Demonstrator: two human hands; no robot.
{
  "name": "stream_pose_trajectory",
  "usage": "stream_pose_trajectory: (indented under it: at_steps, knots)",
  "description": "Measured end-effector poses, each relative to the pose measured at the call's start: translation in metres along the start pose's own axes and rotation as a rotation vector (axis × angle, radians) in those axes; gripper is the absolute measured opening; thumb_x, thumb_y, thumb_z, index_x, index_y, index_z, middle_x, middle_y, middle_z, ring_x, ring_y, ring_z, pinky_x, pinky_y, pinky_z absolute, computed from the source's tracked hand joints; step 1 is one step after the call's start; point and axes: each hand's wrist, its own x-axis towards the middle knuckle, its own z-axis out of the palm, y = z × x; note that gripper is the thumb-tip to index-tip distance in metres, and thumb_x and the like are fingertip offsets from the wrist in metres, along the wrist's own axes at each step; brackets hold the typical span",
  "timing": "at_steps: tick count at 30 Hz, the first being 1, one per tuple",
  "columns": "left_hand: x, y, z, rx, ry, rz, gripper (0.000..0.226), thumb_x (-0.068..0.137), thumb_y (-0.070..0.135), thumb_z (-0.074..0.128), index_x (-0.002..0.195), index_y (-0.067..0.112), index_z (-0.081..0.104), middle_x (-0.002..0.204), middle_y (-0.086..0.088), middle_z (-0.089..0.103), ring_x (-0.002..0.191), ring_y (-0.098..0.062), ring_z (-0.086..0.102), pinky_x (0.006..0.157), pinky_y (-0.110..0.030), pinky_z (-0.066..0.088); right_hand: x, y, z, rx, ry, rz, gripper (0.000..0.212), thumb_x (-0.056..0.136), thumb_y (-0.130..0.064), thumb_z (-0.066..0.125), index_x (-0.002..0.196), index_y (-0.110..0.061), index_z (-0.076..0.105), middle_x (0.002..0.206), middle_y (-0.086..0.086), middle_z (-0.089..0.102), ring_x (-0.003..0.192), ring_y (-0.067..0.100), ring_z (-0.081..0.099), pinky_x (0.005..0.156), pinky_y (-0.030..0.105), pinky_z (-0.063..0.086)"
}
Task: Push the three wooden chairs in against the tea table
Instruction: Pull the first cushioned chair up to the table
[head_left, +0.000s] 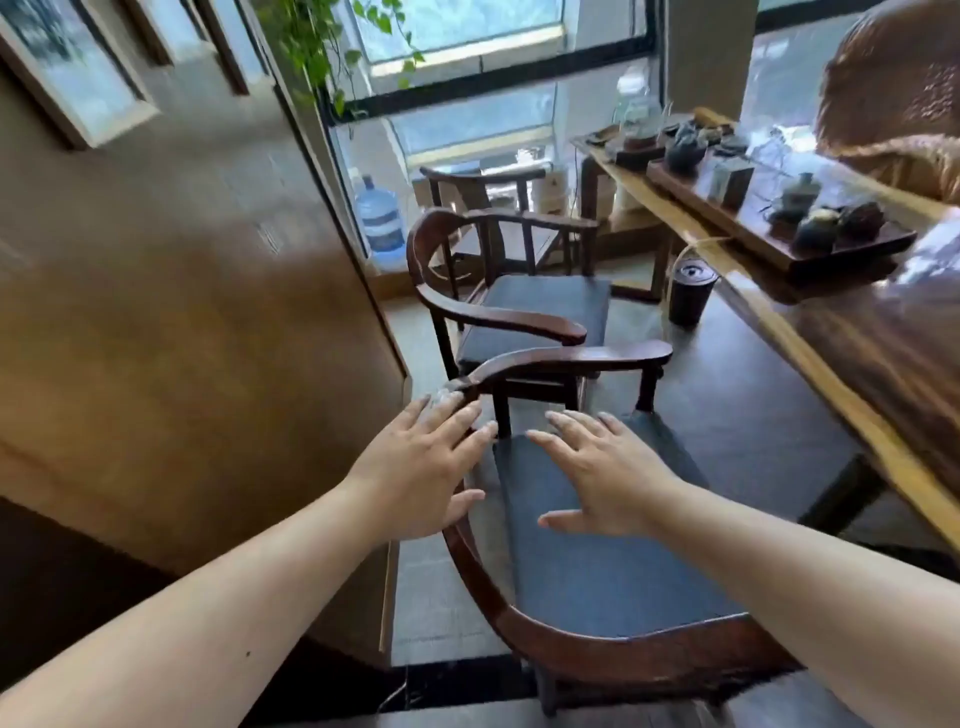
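Both my hands are spread flat and holding nothing, left hand (421, 462) just over the curved rail of the nearest chair (597, 561), right hand (608, 478) above its seat. Tea table (831, 332) is off to my right. I'd grab the rail with both and shove evenly sideways. No readable writing anywhere.

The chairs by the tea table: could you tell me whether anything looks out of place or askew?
Yes. The nearest chair and middle chair stand clear of the tea table, with open floor between. The nearest one is turned sideways rather than facing it. Nothing looks spilled or damaged.
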Motion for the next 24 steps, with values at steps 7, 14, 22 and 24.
stream_pose_trajectory:
  at_steps: [7,14,22,24]
  knots:
    - [0.022,-0.005,0.059,-0.057,-0.128,0.097,0.072,0.094,0.059,0.036,0.152,0.02,0.017,0.159,-0.01,0.021,0.146,-0.03,0.006,0.118,-0.049,0.01,0.023,0.004,0.067,0.078,-0.099,0.051,0.099,0.077,-0.077,0.053,0.153,-0.022,0.022,0.159,0.014,0.028,0.143,0.03,0.027,0.111,0.047,0.03]
    - [0.031,-0.01,0.102,-0.088,-0.279,0.246,0.077,0.093,0.061,0.04,0.152,0.018,0.015,0.16,-0.011,0.017,0.147,-0.031,0.002,0.118,-0.048,0.002,0.005,-0.016,0.117,0.124,-0.359,0.122,0.097,0.066,-0.088,0.05,0.137,-0.021,0.039,0.126,0.005,0.053,0.113,0.03,0.053,0.086,0.041,0.046]
    - [0.058,-0.012,0.146,-0.082,-0.301,0.586,0.087,0.086,0.067,0.047,0.15,0.014,0.022,0.158,-0.016,0.022,0.145,-0.036,0.008,0.117,-0.053,0.006,-0.02,-0.046,0.158,0.303,-0.656,0.365,0.101,0.066,-0.088,0.051,0.142,-0.024,0.034,0.133,0.005,0.053,0.121,0.03,0.05,0.091,0.044,0.044]
    - [0.064,-0.012,0.154,-0.095,-0.275,0.648,0.088,0.085,0.069,0.047,0.15,0.014,0.023,0.157,-0.015,0.024,0.145,-0.036,0.01,0.116,-0.052,0.006,-0.024,-0.055,0.164,0.333,-0.673,0.41,0.102,0.065,-0.089,0.052,0.142,-0.024,0.034,0.134,0.005,0.053,0.12,0.03,0.051,0.092,0.043,0.045]
